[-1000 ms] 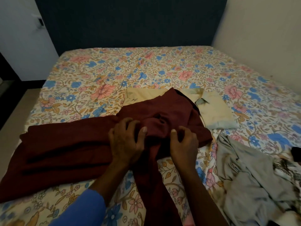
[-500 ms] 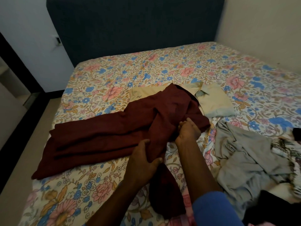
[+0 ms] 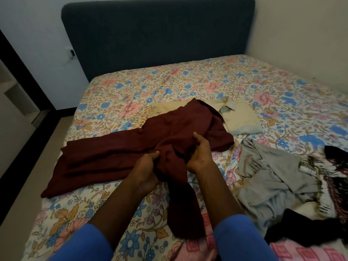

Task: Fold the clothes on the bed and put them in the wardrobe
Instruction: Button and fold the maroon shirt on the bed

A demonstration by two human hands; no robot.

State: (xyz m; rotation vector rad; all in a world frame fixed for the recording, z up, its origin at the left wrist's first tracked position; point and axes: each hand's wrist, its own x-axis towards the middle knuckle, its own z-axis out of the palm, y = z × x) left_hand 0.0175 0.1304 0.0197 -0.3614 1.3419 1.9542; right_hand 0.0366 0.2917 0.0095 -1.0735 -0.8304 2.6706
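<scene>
Both grips are closed on the maroon garment [image 3: 113, 153]. Your left grip [image 3: 146, 166] pinches a bunched ridge at its middle, and your right grip [image 3: 199, 155] curls round the same bunch from the other side. You seem to hold it there to gather the cloth for a fold. The garment lies across the bed [image 3: 169, 87], with one long part stretched left and another running toward you between your arms. Its far edge overlaps the folded beige shirt [image 3: 243, 117], which lies flat and looks set aside as done. A crumpled grey garment [image 3: 267, 166] and dark patterned clothes [image 3: 331, 176] lie heaped on your right, probably waiting their turn. No wardrobe or other container is in view.
</scene>
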